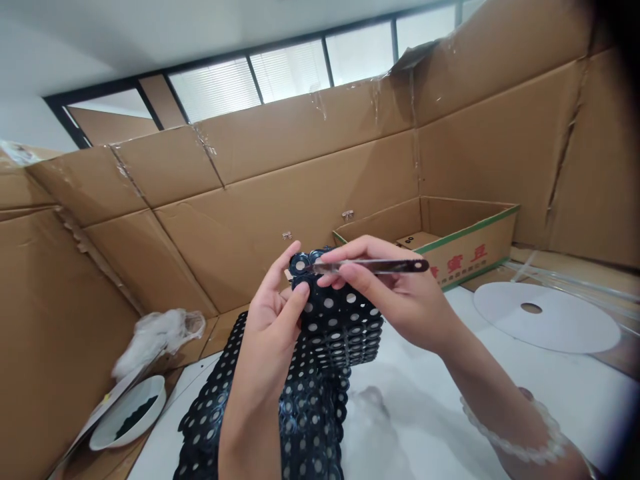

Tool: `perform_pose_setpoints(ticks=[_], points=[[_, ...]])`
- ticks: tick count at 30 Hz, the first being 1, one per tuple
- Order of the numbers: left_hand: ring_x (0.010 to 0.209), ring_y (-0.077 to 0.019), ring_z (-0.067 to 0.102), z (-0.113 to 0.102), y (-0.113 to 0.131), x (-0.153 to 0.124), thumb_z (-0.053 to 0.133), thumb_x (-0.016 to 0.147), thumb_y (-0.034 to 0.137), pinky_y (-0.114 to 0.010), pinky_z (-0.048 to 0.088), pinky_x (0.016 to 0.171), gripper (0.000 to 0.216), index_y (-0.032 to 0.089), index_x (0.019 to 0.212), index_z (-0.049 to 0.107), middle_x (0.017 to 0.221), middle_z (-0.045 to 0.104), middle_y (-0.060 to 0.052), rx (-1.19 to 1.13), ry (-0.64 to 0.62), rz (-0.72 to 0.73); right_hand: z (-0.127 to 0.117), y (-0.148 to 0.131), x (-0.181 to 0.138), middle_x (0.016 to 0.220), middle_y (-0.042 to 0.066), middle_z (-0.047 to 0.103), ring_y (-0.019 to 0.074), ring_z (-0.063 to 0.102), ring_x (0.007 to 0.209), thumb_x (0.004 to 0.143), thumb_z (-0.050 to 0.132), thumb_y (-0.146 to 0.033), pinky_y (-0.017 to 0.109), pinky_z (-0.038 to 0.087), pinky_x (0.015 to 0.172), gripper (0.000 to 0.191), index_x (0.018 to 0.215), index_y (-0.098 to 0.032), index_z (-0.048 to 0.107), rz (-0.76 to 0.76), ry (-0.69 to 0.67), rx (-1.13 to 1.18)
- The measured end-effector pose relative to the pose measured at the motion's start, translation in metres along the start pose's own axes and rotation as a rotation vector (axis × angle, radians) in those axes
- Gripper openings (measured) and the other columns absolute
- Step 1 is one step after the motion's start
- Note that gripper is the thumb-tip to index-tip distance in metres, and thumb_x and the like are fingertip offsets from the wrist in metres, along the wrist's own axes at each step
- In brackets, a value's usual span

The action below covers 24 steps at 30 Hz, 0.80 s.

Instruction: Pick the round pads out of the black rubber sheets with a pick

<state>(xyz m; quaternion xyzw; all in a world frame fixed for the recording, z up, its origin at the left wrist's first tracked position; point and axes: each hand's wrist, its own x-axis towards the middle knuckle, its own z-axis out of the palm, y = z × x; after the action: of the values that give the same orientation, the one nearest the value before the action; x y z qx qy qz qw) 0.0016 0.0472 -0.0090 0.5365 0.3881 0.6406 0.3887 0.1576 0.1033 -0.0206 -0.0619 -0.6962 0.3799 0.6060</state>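
Note:
A long black sheet of joined round rings (pixel 327 327) hangs down in front of me, its lower part spread over the white table. My left hand (pixel 273 307) pinches the sheet's upper left edge between thumb and fingers. In my right hand (pixel 395 287) is a pair of slim dark tweezers (pixel 385 267) with a round hole at the rear end. They lie almost level, and their tip points left at a ring by the left thumb. Whether the tip grips anything is too small to tell. The right fingertips hide part of the sheet's top edge.
Cardboard walls (pixel 290 160) surround the white table (pixel 420 413). An open carton (pixel 465 257) with small black rings inside stands at the back right, near a white disc (pixel 500 313) with a centre hole. On the left are a white bowl (pixel 103 427) of dark pieces and clear plastic wrap (pixel 160 337).

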Motion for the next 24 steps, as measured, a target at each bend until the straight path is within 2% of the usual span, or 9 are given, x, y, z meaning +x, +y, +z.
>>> perform_pose_setpoints(ticks=[4,7,9,12,14,16,20,24], points=[[0.066,-0.0140,0.067,-0.004,0.001,-0.004,0.073,0.084,0.032,-0.021,0.051,0.068,0.055,0.034,0.137,0.058,0.075,0.073,0.002,0.103,0.047,0.031,-0.002,0.001,0.001,0.099,0.003,0.077,0.0143,0.071,0.088,0.094,0.062,-0.022,0.027,0.056,0.080,0.014,0.104,-0.021,0.072,-0.200,-0.097,-0.106],[0.063,-0.0149,0.067,-0.006,0.001,-0.005,0.072,0.085,0.034,-0.023,0.052,0.068,0.055,0.034,0.138,0.056,0.066,0.069,0.004,0.105,0.051,0.018,-0.003,0.001,0.002,0.096,0.002,0.077,0.0146,0.070,0.085,0.093,0.062,-0.019,0.028,0.055,0.079,0.016,0.105,-0.022,0.072,-0.300,-0.116,-0.202],[0.073,-0.0182,0.071,-0.005,0.002,-0.005,0.071,0.085,0.033,-0.025,0.054,0.071,0.053,0.032,0.136,0.058,0.074,0.073,0.000,0.084,0.039,0.009,-0.004,0.001,0.002,0.096,0.002,0.078,0.0154,0.070,0.085,0.094,0.061,-0.019,0.029,0.054,0.079,0.017,0.106,-0.023,0.072,-0.333,-0.129,-0.257],[0.093,-0.0238,0.072,-0.003,0.003,-0.004,0.072,0.084,0.032,-0.030,0.056,0.081,0.049,0.028,0.132,0.062,0.099,0.077,-0.005,0.059,0.026,0.019,-0.004,0.000,0.002,0.095,0.002,0.078,0.0156,0.070,0.083,0.095,0.059,-0.020,0.029,0.054,0.077,0.017,0.105,-0.024,0.072,-0.368,-0.126,-0.307],[0.098,-0.0248,0.072,-0.002,0.003,-0.004,0.072,0.084,0.032,-0.030,0.056,0.083,0.049,0.029,0.132,0.063,0.108,0.076,-0.006,0.062,0.039,0.030,-0.003,0.001,0.001,0.094,0.002,0.077,0.0156,0.069,0.080,0.096,0.057,-0.020,0.030,0.054,0.077,0.017,0.106,-0.024,0.071,-0.406,-0.116,-0.348],[0.095,-0.0238,0.072,-0.001,0.003,-0.005,0.072,0.084,0.032,-0.029,0.057,0.079,0.048,0.031,0.131,0.062,0.107,0.076,-0.004,0.067,0.049,0.035,0.002,0.003,0.000,0.094,0.003,0.077,0.0161,0.068,0.079,0.097,0.055,-0.020,0.031,0.055,0.079,0.019,0.107,-0.024,0.070,-0.471,-0.104,-0.430],[0.074,-0.0190,0.071,0.003,0.003,-0.007,0.069,0.086,0.031,-0.025,0.054,0.068,0.041,0.032,0.127,0.064,0.084,0.076,-0.001,0.150,0.077,0.123,0.015,0.013,-0.004,0.090,0.005,0.074,0.0166,0.066,0.080,0.097,0.050,-0.015,0.035,0.055,0.092,0.023,0.106,-0.022,0.070,-0.639,0.001,-0.669],[0.052,-0.0131,0.055,0.005,0.005,-0.010,0.068,0.087,0.034,-0.021,0.043,0.053,0.036,0.032,0.123,0.065,0.059,0.064,0.003,0.301,0.103,0.204,0.026,0.025,-0.007,0.088,0.006,0.073,0.0173,0.066,0.081,0.094,0.051,-0.011,0.036,0.053,0.098,0.023,0.108,-0.018,0.068,-0.720,0.094,-0.684]])
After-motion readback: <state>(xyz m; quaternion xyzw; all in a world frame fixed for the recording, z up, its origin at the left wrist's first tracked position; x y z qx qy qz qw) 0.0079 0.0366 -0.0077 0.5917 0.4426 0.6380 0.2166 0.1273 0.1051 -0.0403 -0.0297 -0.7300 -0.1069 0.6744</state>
